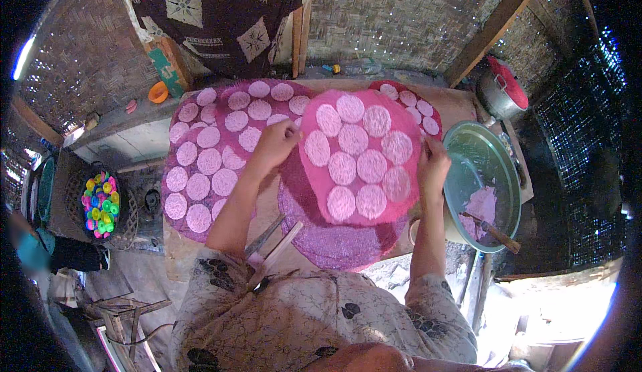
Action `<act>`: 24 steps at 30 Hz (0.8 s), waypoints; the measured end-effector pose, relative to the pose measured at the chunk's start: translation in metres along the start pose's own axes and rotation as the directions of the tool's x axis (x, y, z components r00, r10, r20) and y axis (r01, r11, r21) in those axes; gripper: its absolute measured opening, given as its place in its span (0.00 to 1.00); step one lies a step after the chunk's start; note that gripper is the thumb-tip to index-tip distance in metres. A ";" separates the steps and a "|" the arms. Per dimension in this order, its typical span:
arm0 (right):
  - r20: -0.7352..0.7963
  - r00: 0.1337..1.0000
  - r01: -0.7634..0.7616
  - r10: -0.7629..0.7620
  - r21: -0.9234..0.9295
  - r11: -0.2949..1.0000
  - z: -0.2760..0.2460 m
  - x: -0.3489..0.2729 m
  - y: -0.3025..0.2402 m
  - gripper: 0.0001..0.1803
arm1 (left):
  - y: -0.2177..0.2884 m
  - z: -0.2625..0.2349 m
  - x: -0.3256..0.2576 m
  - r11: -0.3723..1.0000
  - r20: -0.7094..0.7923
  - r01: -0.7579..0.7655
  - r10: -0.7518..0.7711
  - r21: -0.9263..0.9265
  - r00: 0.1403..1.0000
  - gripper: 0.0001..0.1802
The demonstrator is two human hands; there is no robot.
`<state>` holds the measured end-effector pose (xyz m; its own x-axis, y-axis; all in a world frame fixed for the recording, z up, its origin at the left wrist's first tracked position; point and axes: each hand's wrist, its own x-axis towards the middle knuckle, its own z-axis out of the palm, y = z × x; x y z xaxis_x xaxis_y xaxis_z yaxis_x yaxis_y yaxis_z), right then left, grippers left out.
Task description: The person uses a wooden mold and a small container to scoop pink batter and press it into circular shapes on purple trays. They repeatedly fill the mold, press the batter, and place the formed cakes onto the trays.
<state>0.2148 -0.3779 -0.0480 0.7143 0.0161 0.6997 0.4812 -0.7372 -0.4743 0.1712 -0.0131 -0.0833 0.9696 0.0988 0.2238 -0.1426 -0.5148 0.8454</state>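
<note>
A bright pink mat (314,181), roughly round, hangs tilted above the table in front of me, several flat pale pink discs (353,139) spread over its face. My left hand (275,145) pinches its left edge, thumb against finger. At the opposite edge my right hand (435,165) grips it, fingers closed. Beneath lies a purple mat (348,248) whose visible part bears no discs. To the left, darker purple mats (224,155) carry more discs, and a small red mat (438,121) with discs lies behind on the right.
Right of the table stands a green basin (515,201) containing a pink lump (481,205) and a wooden-handled tool (498,235). A metal pot (501,98) sits behind it. Colourful small cups (100,205) fill a basket at left. Two stick-like tools (274,245) lie near my left forearm.
</note>
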 end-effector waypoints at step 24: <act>0.330 0.937 0.181 -0.113 -0.184 0.966 0.244 0.079 0.062 0.19 | -0.103 -0.007 0.075 0.921 -0.078 0.013 0.019 0.389 0.997 0.30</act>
<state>0.4251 -0.2578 -0.1522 0.7824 0.3212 0.5335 0.5012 -0.8333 -0.2333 0.2576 0.0529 -0.1500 0.9484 0.1548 0.2768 -0.0416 -0.8044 0.5926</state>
